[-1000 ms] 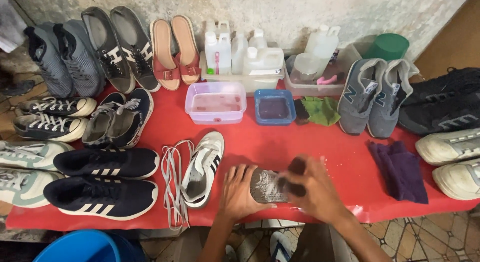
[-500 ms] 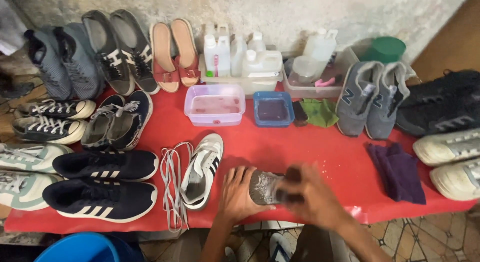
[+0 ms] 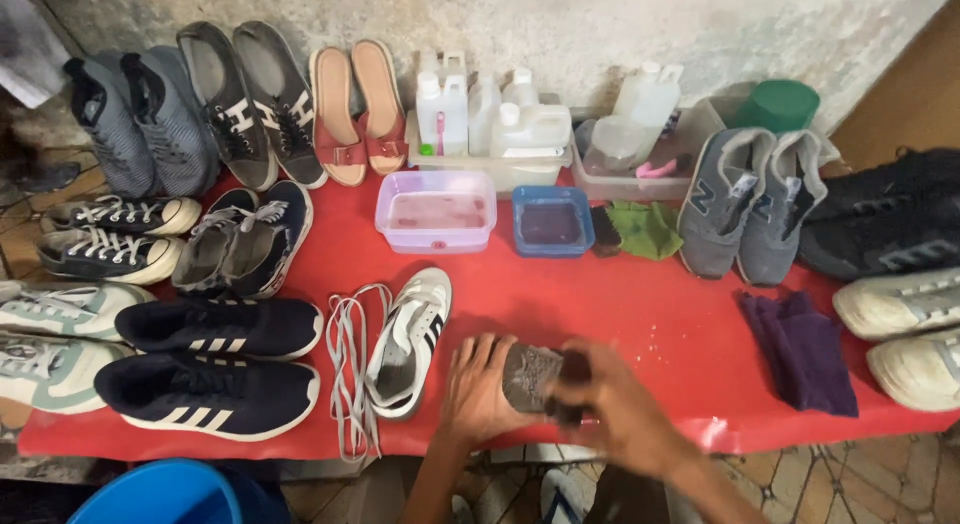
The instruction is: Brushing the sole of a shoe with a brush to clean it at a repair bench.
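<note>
Centrally, left hand point(image 3: 478, 389) steadies soapy shoe point(image 3: 527, 374); right hand point(image 3: 610, 404) grips brush point(image 3: 572, 369); laces point(image 3: 345, 369) leftward.

red-covered table point(image 3: 650, 314) against mottled plaster wall point(image 3: 600, 24), tiled floor point(image 3: 860, 474).

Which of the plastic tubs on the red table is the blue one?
The smaller square tub, right of the larger clear pinkish tub and left of the green cloth. It alone has blue walls and dark liquid.
</note>
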